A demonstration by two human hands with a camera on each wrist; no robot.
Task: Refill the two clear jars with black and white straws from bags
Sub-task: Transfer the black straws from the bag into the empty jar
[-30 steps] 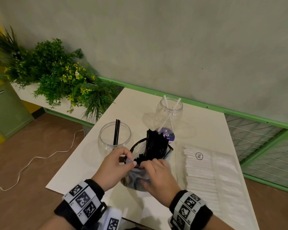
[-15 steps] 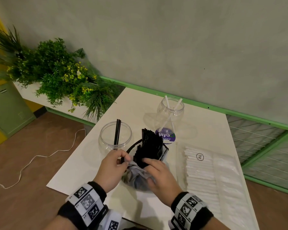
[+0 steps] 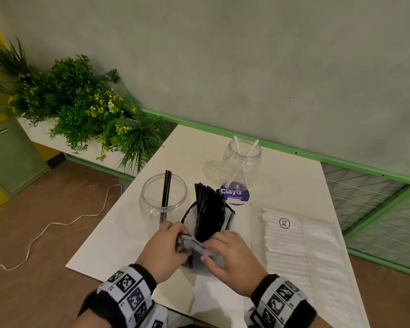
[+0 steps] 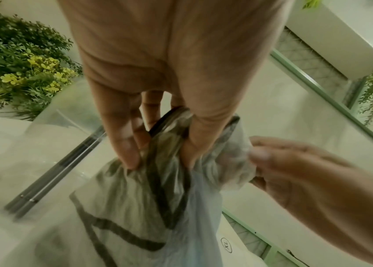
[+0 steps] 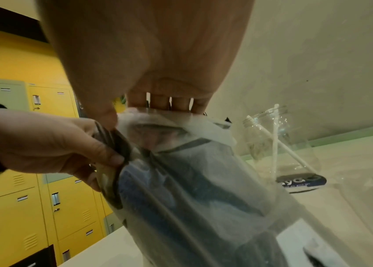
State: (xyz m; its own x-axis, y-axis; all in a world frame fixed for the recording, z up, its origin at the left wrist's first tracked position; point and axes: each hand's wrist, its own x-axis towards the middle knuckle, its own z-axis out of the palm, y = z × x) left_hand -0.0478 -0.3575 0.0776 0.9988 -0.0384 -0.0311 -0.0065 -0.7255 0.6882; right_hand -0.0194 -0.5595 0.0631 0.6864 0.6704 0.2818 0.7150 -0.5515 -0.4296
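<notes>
Lying flat across the white rectangular surface (image 3: 294, 176), right side: clear flat plastic bag of white straws (image 3: 301, 252). Standing near the far edge: two clear round plastic jars (image 3: 162, 197), few straws inside. Crumpling between both wrists, mouth toward the jars: clear plastic bag of black straws (image 3: 208, 209). Left hand (image 3: 162, 247) fingers (image 4: 123, 144) curling, pinching its film; right hand (image 3: 232, 259) fingers gripping the opposite fold.
</notes>
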